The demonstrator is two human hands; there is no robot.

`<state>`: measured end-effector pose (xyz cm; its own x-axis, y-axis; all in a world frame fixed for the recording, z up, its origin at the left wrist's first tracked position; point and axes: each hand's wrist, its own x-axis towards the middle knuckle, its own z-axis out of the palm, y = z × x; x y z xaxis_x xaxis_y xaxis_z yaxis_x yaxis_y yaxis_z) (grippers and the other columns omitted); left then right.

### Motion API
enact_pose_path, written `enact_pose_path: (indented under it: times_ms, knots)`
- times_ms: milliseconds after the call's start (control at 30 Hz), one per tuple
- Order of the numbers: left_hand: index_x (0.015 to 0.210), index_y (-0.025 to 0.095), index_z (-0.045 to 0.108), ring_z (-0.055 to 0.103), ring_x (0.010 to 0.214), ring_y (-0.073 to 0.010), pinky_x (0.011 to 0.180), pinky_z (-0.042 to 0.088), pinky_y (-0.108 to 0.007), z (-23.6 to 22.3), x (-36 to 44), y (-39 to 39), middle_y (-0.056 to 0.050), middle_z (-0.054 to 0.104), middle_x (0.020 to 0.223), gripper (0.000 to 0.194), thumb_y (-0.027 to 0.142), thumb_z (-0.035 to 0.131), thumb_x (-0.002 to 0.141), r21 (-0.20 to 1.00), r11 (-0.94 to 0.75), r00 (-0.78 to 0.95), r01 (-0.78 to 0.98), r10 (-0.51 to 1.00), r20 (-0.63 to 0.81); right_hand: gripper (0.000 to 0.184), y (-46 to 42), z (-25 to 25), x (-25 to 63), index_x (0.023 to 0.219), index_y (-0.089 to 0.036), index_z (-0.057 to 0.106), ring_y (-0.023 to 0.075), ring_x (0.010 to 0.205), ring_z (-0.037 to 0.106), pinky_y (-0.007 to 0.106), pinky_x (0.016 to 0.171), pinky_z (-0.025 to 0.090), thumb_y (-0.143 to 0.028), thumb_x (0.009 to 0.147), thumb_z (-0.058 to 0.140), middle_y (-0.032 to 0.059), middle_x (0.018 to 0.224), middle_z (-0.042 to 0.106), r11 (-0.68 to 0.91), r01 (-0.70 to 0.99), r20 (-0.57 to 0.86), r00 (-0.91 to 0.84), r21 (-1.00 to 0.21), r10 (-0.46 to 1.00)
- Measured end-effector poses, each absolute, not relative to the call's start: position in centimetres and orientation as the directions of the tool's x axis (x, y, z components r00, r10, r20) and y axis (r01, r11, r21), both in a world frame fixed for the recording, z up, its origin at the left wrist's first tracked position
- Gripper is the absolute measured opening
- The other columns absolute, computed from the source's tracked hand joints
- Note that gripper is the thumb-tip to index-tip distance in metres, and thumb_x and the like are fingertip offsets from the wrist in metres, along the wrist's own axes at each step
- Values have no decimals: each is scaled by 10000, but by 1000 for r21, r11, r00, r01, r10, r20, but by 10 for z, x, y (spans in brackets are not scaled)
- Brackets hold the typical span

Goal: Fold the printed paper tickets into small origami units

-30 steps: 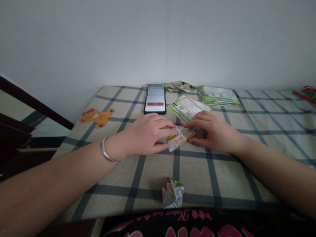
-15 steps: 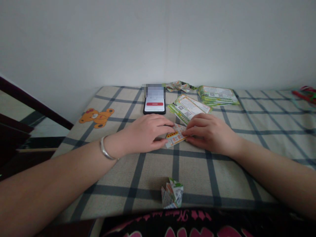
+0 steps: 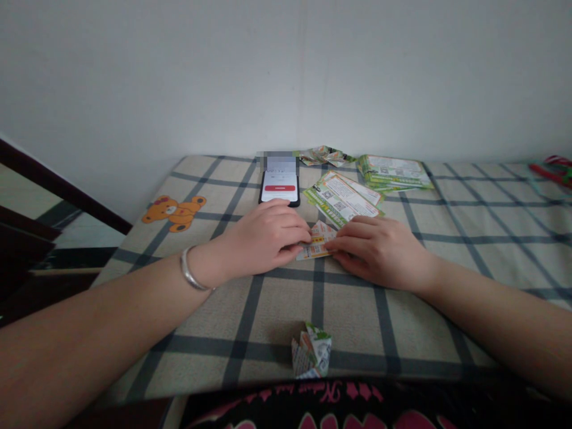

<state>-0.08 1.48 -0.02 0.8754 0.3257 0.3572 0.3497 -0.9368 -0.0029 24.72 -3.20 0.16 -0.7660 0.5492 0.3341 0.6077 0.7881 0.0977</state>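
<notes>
Between my two hands lies a small folded paper (image 3: 318,239), printed in white, orange and yellow, close to the tablecloth. My left hand (image 3: 274,235) has its fingers closed on the paper's left side, with a silver bangle on that wrist. My right hand (image 3: 378,250) pinches the right corner, its thumb and fingertips pressed together. Part of the paper is hidden under the fingers of both hands. Nearer to me stands a folded paper piece (image 3: 311,351) with pointed flaps, in similar print.
A phone (image 3: 280,183) with a lit screen lies behind my left hand. Loose flyers (image 3: 342,199), a flyer stack (image 3: 395,171) and a crumpled-looking folded paper (image 3: 326,155) lie toward the wall. A bear picture (image 3: 174,213) is at left; a red object (image 3: 554,171) sits far right.
The folded paper has turned slightly, its lower edge now more level. My right hand has dropped a little toward me, and my left hand has shifted slightly left.
</notes>
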Motion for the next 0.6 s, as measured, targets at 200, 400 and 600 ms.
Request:
enact_pose_path:
  times_ms: [200,400,600]
  knots:
    - [1051,209,685,634,989,-172,1030,405,-404,-1,-1,14,-16,713,1066,210,183,570,878,-28,-940,885,340,310,346,209,-31,0,247,922,-207,698,184,769,573,311,679,411,-277,940,503,32,820,656,809,585,310,-782,67,540]
    - [1026,189,682,610,1007,-212,1003,421,-429,2,0,9,-52,692,1057,244,374,587,898,-35,-936,893,350,322,314,210,-29,-1,246,930,-193,698,186,790,570,314,715,431,-262,932,500,48,845,659,812,583,303,-770,-24,562]
    - [993,176,669,582,1026,-234,974,434,-426,-1,0,5,-66,670,1023,293,441,590,897,-37,-912,876,409,381,295,218,-29,1,246,968,-164,692,190,799,576,319,734,445,-264,919,505,62,844,646,790,599,301,-735,-131,608]
